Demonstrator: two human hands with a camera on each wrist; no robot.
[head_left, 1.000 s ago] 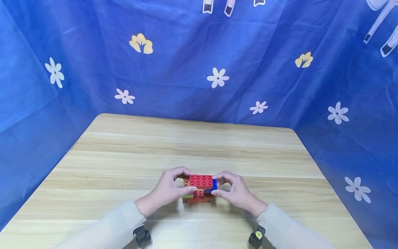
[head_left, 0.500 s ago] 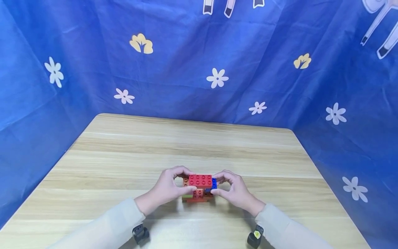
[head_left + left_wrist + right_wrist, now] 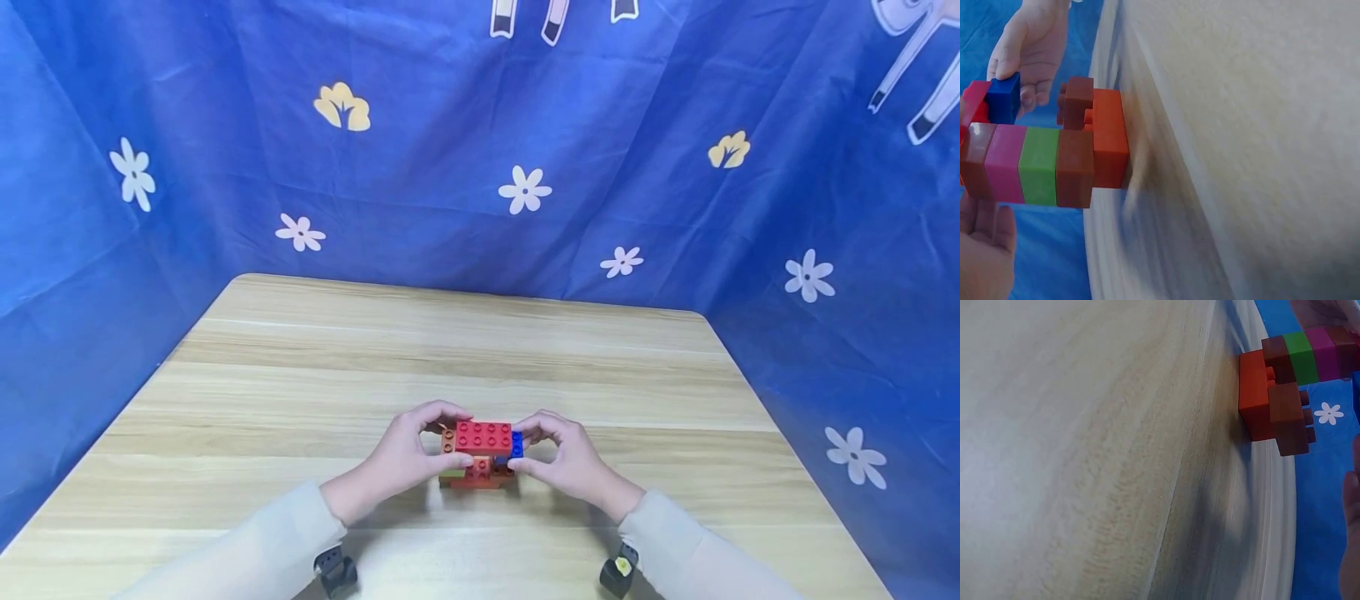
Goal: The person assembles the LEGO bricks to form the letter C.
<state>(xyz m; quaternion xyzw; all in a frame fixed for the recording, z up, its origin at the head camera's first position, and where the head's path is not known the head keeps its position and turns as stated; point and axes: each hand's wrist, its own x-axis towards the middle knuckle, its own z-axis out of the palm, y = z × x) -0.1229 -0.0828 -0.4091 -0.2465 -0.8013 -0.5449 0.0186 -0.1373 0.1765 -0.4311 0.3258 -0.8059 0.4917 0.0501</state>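
A stack of toy building bricks stands near the front middle of the table. Its top red brick [image 3: 483, 437] bridges toward a blue brick [image 3: 1004, 99] on the right. My left hand [image 3: 401, 454] pinches the left end of the red brick, thumb in front and fingers behind. My right hand [image 3: 566, 458] pinches the blue brick between thumb and fingers. Below the red brick, a brown, a pink [image 3: 1005, 164], a green [image 3: 1039, 165] and another brown brick form a column on an orange base brick [image 3: 1110, 139]. A separate brown brick [image 3: 1288, 419] sits on the base's other end, apart from the blue one.
The wooden table [image 3: 450, 350] reaches back to a blue curtain [image 3: 435, 167] printed with flowers and trees. More of the curtain hangs along both sides. Each wrist wears a small black camera.
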